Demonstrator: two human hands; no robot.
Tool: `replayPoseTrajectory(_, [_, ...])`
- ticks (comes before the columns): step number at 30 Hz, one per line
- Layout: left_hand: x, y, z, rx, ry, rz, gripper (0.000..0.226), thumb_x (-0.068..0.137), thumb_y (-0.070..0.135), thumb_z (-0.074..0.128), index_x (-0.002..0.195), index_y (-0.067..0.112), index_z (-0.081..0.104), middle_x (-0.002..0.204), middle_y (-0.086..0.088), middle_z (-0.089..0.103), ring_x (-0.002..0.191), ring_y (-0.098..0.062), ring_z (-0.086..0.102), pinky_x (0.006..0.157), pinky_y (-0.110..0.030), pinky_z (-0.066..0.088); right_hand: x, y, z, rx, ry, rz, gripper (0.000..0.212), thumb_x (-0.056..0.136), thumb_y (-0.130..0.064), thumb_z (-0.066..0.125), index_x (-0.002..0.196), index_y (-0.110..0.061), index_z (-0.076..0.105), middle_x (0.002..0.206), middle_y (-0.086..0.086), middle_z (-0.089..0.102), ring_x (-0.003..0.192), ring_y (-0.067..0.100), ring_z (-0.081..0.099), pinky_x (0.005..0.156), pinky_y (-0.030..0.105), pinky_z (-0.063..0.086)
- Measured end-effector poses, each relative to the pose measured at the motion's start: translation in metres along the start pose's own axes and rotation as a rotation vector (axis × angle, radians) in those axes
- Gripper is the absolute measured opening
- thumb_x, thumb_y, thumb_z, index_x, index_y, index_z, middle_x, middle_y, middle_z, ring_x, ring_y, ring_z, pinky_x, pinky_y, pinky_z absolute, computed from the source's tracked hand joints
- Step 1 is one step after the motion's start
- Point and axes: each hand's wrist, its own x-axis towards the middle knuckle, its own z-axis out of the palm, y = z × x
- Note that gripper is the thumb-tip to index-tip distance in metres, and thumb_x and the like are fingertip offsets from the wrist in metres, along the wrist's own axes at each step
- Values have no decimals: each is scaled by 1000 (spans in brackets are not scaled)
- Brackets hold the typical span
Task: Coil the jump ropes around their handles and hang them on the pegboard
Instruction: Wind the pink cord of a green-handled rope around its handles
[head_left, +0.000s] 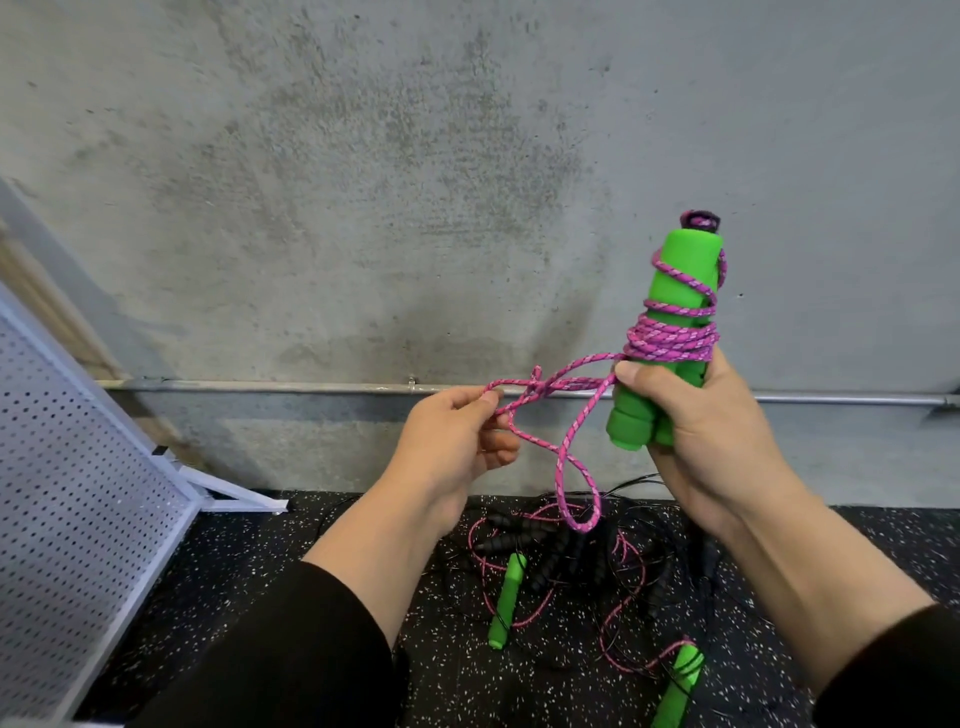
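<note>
Concrete wall (415, 156): grey and mottled, it fills the upper half of my view, with a metal pipe (260, 385) running along it low down.
Floor (260, 561): black rubber with white flecks.
Pegboard (67, 493): white and perforated, leaning at the left edge, nothing hanging on the part I can see.
Floor pile (550, 561): tangled pink and black ropes with black handles and two loose green handles (506, 600), lying between my forearms.
Right hand (696, 431): fingers and thumb clamped round the lower end of the held green handles (675, 312), which stand nearly upright.
Left hand (457, 441): thumb and forefinger pinching the loose pink rope (566, 462), other fingers curled in.
Pink rope: several turns wound round the held handles just above my right thumb; the rest loops down between both hands.
</note>
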Motion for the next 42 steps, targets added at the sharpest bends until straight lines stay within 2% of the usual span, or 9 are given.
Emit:
replayPoseTrajectory(5, [-3,4,6,-275,-121,-81,17,109,13,42,98,11,55,88,-17,73,73,-26,73,65,-36,63,2,0,-2,69,5,3,23,88,-2,67,94,-23,58,79,-4,60,71,10,56,61,29,46])
replayPoseTrajectory(10, [-6,6,8,-457,-172,-123,20,109,16,42,93,14,54,67,-4,53,52,-14,53,53,-28,56,5,1,-6,26,34,74,26,84,-5,71,102,-19,60,86,2,60,74,13,56,57,28,48])
replayPoseTrajectory(13, [-1,1,5,-217,-72,-72,16,108,20,46,95,18,55,59,5,38,42,-7,27,37,-19,30,3,0,-5,14,4,130,35,77,-10,73,109,-16,59,95,10,60,76,15,57,52,27,50])
replayPoseTrajectory(16, [0,1,2,-58,-17,18,14,108,24,50,100,20,61,54,8,36,41,-6,21,35,-18,19,2,-4,-3,18,-34,150,32,68,-17,74,97,-19,61,93,8,67,72,12,61,52,27,49])
replayPoseTrajectory(24, [-2,4,-2,8,-2,57,22,105,29,56,86,17,58,55,5,34,43,-9,23,39,-22,21,1,-5,-4,124,-35,104,31,74,-11,77,97,-18,57,77,-2,58,63,10,54,51,25,47])
replayPoseTrajectory(27, [0,2,2,-114,11,11,24,107,22,51,84,15,54,62,1,50,47,-11,41,42,-22,37,0,-6,-1,158,-32,90,43,76,-15,71,116,-13,54,77,-2,57,65,9,55,55,25,48])
replayPoseTrajectory(30, [1,2,4,-225,-16,-60,22,107,22,50,87,15,53,64,-1,55,43,-8,37,37,-19,31,-1,-6,2,206,-20,81,44,76,-17,70,117,-12,55,79,-3,58,65,7,57,57,25,50])
replayPoseTrajectory(37, [5,9,-14,90,48,70,44,97,54,59,104,12,70,55,8,29,47,-10,19,42,-22,18,4,-17,-7,280,28,29,13,79,-14,67,90,-19,61,85,-1,60,65,8,54,53,23,48])
replayPoseTrajectory(42, [2,7,-21,419,-54,133,46,90,51,71,82,5,70,59,2,26,49,-15,19,50,-27,18,10,-19,-19,160,116,-9,20,93,-5,61,112,-8,59,81,-2,57,61,8,52,49,25,44])
